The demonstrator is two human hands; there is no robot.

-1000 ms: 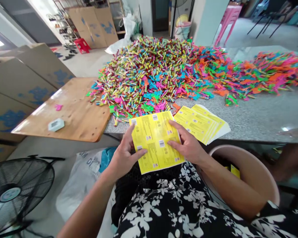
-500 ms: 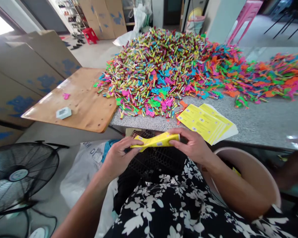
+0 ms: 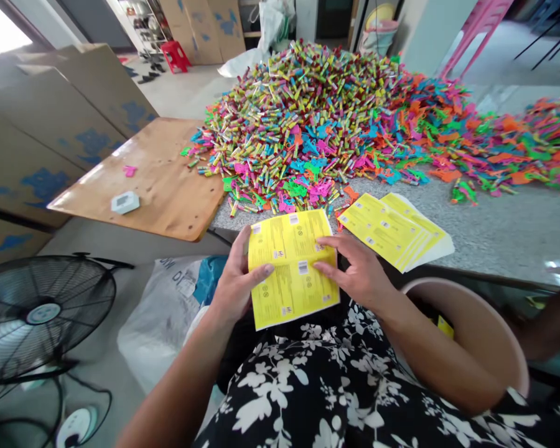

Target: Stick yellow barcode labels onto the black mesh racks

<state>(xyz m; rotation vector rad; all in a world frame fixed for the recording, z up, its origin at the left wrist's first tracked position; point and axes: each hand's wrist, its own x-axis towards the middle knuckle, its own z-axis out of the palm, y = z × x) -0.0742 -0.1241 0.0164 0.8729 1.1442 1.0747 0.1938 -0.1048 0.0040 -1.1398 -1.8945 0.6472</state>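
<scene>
A yellow printed label sheet [image 3: 287,286] is spread above my lap, with a crease running across its middle. Small barcodes and dark text cover it. My left hand [image 3: 236,277] grips its left edge, thumb on top and the other fingers behind. At the right edge, my right hand [image 3: 354,267] pinches the sheet near the crease with thumb and forefinger; its other fingers are partly hidden. Just beyond that hand, a fanned stack of similar yellow sheets [image 3: 392,230] lies on the grey stone table [image 3: 490,230].
A large heap of small colourful tubes [image 3: 280,124] and plastic pieces [image 3: 448,124] covers the table's far side. On the left stand a wooden board [image 3: 168,180] holding a white device [image 3: 126,202], and a black fan [image 3: 42,314]. A round bin [image 3: 485,336] is beside my right forearm.
The yellow sheet, folded into a narrow strip between both hands before, is now opened out flat. My left hand has turned more upright at its left edge. The view has shifted slightly.
</scene>
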